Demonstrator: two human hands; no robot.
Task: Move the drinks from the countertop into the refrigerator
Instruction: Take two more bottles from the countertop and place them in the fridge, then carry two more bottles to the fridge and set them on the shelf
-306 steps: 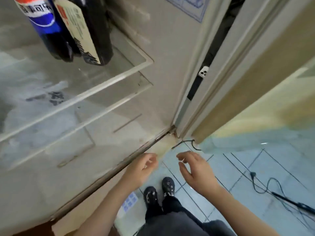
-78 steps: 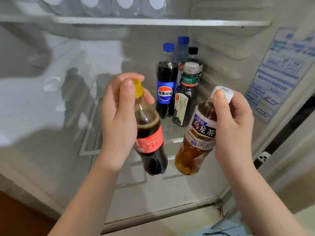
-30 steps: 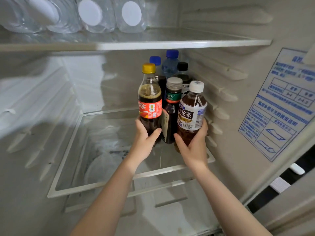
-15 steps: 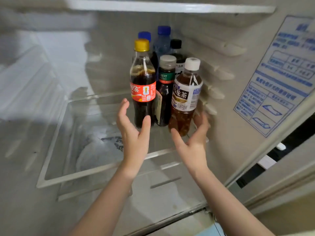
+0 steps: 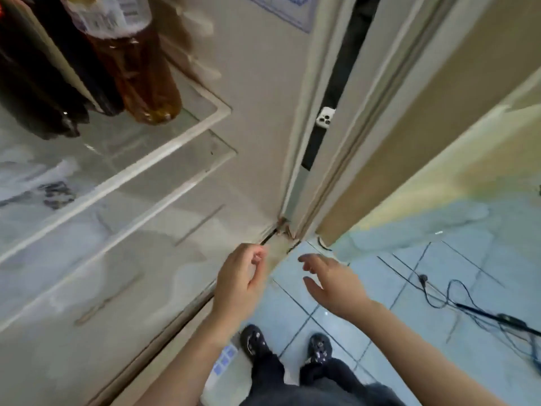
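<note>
Bottles [image 5: 140, 68] stand on the shelf [image 5: 164, 150]; left hand [image 5: 240, 284] and right hand [image 5: 333, 285] empty, fingers [image 5: 311, 259] relaxed.

- The floor [image 5: 439, 282], of pale blue tiles with dark joints, lies under the left grip [image 5: 240, 282] and the right grip [image 5: 330, 285].
- A thin black cable [image 5: 483, 313] lies in loops on the tiles, well to the right of the right grip.
- A small dark plug [image 5: 422, 277] lies between the right grip and these loops.
- The left shoe [image 5: 253, 341] and the right shoe [image 5: 320, 348], black with pale spots, stand apart, below both grips.
- Dark trousers [image 5: 316, 388] reach the lower edge.
- A small sheet [image 5: 225, 360] with blue squares lies just beside the left shoe.
- A white piece [image 5: 325, 118] with dark holes sits in a dark gap, well above the right grip.
</note>
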